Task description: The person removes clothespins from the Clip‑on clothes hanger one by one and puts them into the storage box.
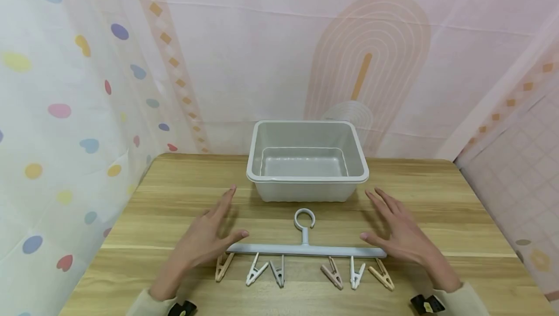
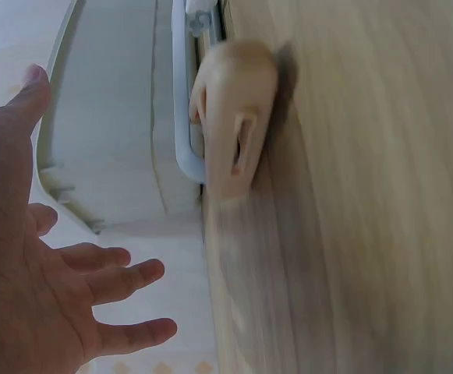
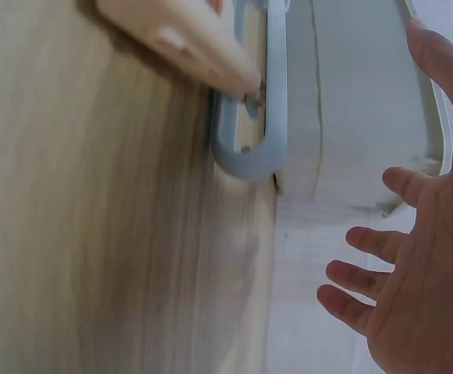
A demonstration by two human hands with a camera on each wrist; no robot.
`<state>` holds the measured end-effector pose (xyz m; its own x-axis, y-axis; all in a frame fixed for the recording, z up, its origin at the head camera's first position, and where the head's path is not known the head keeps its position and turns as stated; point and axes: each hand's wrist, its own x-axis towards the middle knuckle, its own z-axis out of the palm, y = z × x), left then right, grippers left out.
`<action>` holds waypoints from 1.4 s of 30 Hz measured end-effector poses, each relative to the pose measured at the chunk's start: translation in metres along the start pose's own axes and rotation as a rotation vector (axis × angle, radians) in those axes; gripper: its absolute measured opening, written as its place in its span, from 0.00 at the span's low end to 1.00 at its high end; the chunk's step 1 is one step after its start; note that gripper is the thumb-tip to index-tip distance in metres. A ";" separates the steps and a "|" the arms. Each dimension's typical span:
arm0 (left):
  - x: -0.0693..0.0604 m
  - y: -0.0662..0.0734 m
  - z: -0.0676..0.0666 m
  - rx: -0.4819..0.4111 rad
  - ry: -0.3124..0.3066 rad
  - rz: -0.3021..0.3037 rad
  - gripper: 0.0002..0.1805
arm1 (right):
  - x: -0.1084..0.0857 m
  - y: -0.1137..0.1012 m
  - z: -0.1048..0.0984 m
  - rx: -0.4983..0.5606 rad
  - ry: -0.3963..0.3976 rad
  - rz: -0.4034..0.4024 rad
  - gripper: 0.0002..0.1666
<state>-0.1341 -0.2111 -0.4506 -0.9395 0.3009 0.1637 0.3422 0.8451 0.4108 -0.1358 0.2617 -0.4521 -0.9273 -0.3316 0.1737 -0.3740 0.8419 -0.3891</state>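
Note:
A pale blue-grey hanger [image 1: 279, 249] lies on the wooden table, its hook [image 1: 304, 219] toward the back. Several clips hang along its bar, among them a tan clip [image 1: 223, 266] at the left end, a white clip [image 1: 355, 274] and a yellowish clip [image 1: 382, 275] at the right end. Over the left end hovers the left hand [image 1: 203, 238], fingers spread, holding nothing. The right hand [image 1: 399, 233] is likewise spread and empty by the right end. Each wrist view shows a beige clip [image 2: 238, 117] close up, apart from the palm.
An empty light grey bin [image 1: 305, 191] stands behind the hanger, near the table's back edge. Patterned curtains [image 1: 244, 63] hang behind and to the left of the wooden table [image 1: 174, 194]. Dark bands sit at both sleeve cuffs.

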 end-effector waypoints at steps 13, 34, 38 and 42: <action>0.002 0.015 0.011 -0.070 -0.036 -0.018 0.55 | 0.000 -0.015 0.014 0.094 -0.051 -0.022 0.56; 0.008 0.029 0.037 -0.279 -0.158 0.084 0.25 | 0.004 -0.041 0.036 0.164 -0.146 -0.140 0.37; 0.007 0.032 0.042 -0.244 -0.167 0.131 0.15 | 0.006 -0.044 0.039 0.179 -0.168 -0.186 0.25; 0.006 0.035 0.043 -0.232 -0.183 0.135 0.08 | 0.008 -0.043 0.041 0.220 -0.205 -0.205 0.14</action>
<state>-0.1284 -0.1607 -0.4734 -0.8651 0.4960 0.0750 0.4384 0.6748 0.5937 -0.1277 0.2056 -0.4711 -0.8087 -0.5811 0.0915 -0.5263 0.6451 -0.5540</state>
